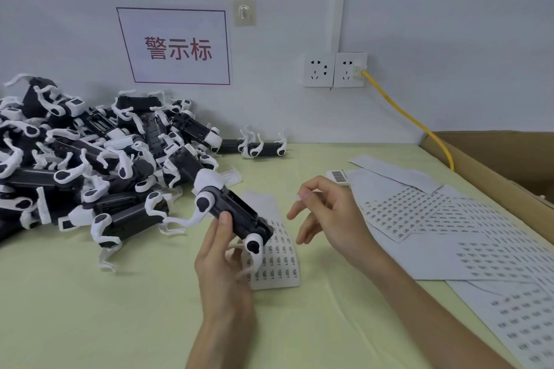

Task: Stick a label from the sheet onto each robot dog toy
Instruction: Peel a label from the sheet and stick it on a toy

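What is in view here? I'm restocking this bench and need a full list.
held robot dog toy: one, black and white, above the label sheet
toy pile: many, black and white, table left
lone toy: one, by the wall
label sheet: one, white, under the held toy
spare sheets: several, table right
barcode tag: one, white
cardboard box: one, brown, far right
sockets: two, white
cable: one, yellow
sign: one, red lettering
left hand: grips the toy
right hand: fingers pinch a small label
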The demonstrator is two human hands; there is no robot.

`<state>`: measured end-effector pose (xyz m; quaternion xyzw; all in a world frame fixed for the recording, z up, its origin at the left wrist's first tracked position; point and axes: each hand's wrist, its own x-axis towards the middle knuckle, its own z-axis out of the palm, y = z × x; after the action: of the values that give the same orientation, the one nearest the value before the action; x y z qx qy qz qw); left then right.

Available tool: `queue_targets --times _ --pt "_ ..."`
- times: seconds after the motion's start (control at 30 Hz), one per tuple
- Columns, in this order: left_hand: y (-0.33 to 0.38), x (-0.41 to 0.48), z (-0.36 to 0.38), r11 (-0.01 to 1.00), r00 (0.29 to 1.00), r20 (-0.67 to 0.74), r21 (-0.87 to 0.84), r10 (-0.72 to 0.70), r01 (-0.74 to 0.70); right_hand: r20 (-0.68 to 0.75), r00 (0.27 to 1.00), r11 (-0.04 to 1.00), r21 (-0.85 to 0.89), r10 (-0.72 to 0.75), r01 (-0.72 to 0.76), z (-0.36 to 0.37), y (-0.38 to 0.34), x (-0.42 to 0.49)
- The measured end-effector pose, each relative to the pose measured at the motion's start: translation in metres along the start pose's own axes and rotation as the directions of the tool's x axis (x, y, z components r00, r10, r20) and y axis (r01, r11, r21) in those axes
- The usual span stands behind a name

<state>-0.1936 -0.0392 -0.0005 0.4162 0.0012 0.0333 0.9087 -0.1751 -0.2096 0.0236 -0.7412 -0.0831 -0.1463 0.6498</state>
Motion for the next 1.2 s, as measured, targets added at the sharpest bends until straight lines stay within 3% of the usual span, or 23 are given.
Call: queue_targets --times 0.17,0.57,1.0,1.2 --pt "0.002 -0.005 0.004 0.999 0.999 0.032 0.006 0.042 -0.042 -0.041 0.973 0.903 -0.382 -0.226 0.194 0.002 0.011 -0.003" --pt "0.007 -0.004 0.007 0.994 0.995 0.073 -0.088 -0.063 0.070 0.040 0.916 0.831 -0.406 -0.400 0.381 0.006 0.014 -0.003" --pt "0.004 0.000 0.003 0.974 0.990 0.096 -0.190 -0.106 0.123 0.060 0.904 0.822 -0.393 -0.424 0.412 0.008 0.011 -0.005" --pt "0.000 0.001 0.002 0.989 0.991 0.117 -0.129 -0.058 0.073 0.066 0.922 0.857 -0.350 -0.381 0.379 0.009 0.009 -0.006"
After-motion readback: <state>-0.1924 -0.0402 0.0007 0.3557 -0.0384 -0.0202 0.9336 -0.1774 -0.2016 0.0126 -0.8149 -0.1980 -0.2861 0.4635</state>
